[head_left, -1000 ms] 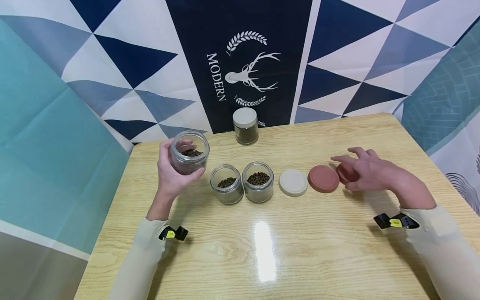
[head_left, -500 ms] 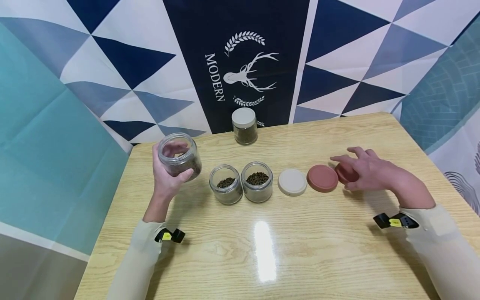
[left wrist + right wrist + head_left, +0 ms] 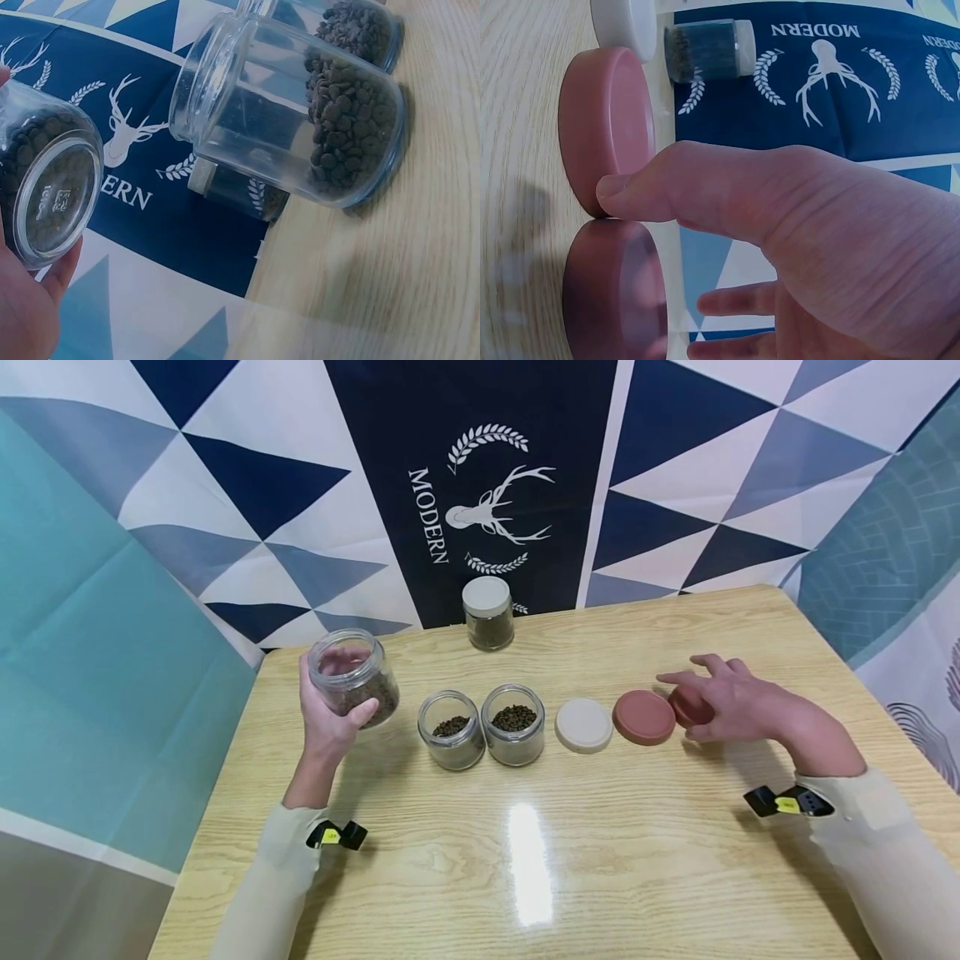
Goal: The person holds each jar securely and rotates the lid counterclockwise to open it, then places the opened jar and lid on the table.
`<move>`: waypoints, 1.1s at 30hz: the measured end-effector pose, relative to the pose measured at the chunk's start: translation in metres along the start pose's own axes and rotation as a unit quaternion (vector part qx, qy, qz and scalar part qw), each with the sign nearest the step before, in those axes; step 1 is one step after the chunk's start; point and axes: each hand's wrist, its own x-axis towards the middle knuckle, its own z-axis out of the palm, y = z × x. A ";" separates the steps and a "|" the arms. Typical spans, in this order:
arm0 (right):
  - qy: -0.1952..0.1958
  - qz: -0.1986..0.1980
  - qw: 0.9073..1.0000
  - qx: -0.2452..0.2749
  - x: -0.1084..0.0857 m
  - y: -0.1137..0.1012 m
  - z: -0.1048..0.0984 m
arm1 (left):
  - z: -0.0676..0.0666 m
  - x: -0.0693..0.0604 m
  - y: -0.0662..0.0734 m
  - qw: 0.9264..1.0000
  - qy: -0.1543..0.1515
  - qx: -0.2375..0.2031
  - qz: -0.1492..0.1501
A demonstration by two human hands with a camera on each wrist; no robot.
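My left hand [image 3: 326, 710] grips a glass jar [image 3: 360, 681] around its side, off the table and tilted, with its open mouth toward the head camera. Dark brown bean-like pieces lie inside it; its round base shows in the left wrist view. To its right, two more lidless glass jars, the left one [image 3: 459, 745] and the right one [image 3: 517, 742], stand side by side, partly filled with similar pieces. Over the far red lid [image 3: 688, 706] my right hand [image 3: 742, 702] hovers with spread fingers. Its thumb is close to the other red lid [image 3: 592, 135]; contact is unclear.
A cream lid [image 3: 584, 725] lies between the right jar and the red lids. At the back of the wooden table [image 3: 637, 843], near the patterned cloth [image 3: 300, 510], stands a glass jar with a white lid [image 3: 487, 614].
The held jar has moved left and slightly down with my left hand, and it has tilted so that its mouth points more to the left. My right hand has stayed nearly still.
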 end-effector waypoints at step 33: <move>-0.007 -0.002 1.000 0.002 -0.001 -0.001 0.003 | -0.023 -0.036 -0.024 0.969 -0.140 0.107 -0.171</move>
